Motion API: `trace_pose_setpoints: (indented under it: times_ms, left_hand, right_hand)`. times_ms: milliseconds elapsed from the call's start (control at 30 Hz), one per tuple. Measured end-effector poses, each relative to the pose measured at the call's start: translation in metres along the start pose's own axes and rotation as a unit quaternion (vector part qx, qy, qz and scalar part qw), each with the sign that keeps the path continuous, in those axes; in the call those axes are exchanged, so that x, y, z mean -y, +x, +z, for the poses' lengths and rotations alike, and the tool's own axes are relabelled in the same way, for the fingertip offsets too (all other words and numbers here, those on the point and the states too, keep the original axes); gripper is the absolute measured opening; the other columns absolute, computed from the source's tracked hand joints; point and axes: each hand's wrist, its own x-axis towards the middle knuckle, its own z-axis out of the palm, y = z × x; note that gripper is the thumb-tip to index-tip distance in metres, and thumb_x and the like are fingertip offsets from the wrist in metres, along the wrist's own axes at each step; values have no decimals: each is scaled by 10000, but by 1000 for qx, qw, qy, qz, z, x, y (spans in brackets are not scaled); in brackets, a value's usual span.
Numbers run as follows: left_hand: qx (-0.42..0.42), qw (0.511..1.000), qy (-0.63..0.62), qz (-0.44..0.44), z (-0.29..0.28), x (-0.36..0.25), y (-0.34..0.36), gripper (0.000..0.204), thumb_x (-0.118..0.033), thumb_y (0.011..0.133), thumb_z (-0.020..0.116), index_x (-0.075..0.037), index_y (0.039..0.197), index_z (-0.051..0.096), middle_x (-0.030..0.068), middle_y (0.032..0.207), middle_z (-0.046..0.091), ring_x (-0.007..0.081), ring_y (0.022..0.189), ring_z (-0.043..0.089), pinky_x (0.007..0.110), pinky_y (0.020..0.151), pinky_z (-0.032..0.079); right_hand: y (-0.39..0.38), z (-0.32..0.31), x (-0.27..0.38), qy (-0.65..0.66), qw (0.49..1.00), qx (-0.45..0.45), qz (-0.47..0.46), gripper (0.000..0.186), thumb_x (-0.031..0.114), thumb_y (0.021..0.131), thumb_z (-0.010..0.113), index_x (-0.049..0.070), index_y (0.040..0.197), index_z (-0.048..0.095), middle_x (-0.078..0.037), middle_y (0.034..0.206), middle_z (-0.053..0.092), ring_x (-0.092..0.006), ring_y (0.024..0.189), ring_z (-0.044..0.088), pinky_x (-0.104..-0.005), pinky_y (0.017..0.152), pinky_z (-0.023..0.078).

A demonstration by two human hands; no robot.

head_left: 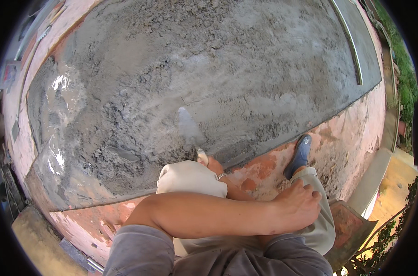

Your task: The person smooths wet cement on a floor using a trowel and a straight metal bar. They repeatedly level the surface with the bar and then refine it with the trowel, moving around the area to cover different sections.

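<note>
My right hand [211, 165], with a bracelet at the wrist, reaches out from beneath my left forearm. Its fingers close round the pale handle of a trowel [188, 125], whose shiny blade lies against the wet grey mortar [255, 69]. The mortar is smoothed around the blade and lumpy to the left and farther off. My left arm crosses in front of me to the right. At its end my left hand [298, 204] is curled into a loose fist over my right leg, near the knee; nothing shows in it, though its palm side is hidden.
A long metal straightedge [349, 39] lies on the mortar at far right. My blue shoe [302, 151] stands on the reddish floor [259, 172] beside the mortar's near edge. A long-handled tool [30, 64] lies along the left border. A dark curved pan [349, 227] sits at lower right.
</note>
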Motion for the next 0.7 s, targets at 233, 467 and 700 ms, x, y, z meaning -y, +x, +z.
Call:
trace_pose_setpoints:
  times_ms: [233, 467, 700]
  left_hand:
    - [3, 999, -33, 5, 1, 7, 4, 177, -170, 800, 633, -21, 885, 677, 102, 943, 628, 270, 891, 634, 405, 756, 488]
    - [3, 1000, -17, 11, 5, 11, 10, 184, -142, 827, 601, -9, 922, 687, 119, 975, 626, 266, 932, 639, 407, 766, 473]
    - [-116, 993, -7, -29, -18, 14, 16, 346, -148, 844, 579, 0, 1154, 624, 150, 1231, 605, 252, 1007, 646, 365, 862, 491]
  right_hand:
    - [11, -114, 53, -262, 960, 85, -45, 518, 518, 955, 519, 41, 1155, 559, -260, 995, 712, -430, 952, 694, -530, 857, 534]
    - [70, -264, 1, -164, 952, -251, 63, 557, 509, 957, 519, -8, 1152, 591, -311, 1005, 690, -474, 980, 669, -523, 854, 535]
    - [73, -331, -100, -28, 902, -403, 154, 567, 523, 953, 526, -27, 1027, 639, -292, 904, 683, -429, 801, 679, -495, 735, 533]
